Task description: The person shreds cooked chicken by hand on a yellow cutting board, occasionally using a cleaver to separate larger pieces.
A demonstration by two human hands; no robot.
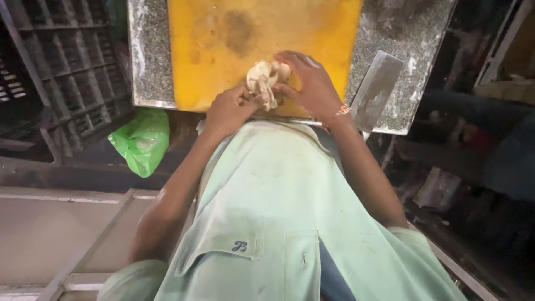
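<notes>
1. i see my left hand closed around the near end of a pale piece of raw meat, fingers curled in a pinch on its lower edge.
2. my right hand arches over the same piece from the other side, fingers bent and pressing on its top and flank, so both hands grip it together.
3. the meat sits on the near edge of a yellow cutting board, just above my shirt front.
4. the board lies on a speckled grey stone counter, which shows on both sides of it.
5. a broad cleaver rests flat on the counter to the right of my right hand, near it but apart.
6. a green plastic bag hangs below the counter's left corner, well apart from my hands.
7. dark plastic crates stand stacked at far left.
</notes>
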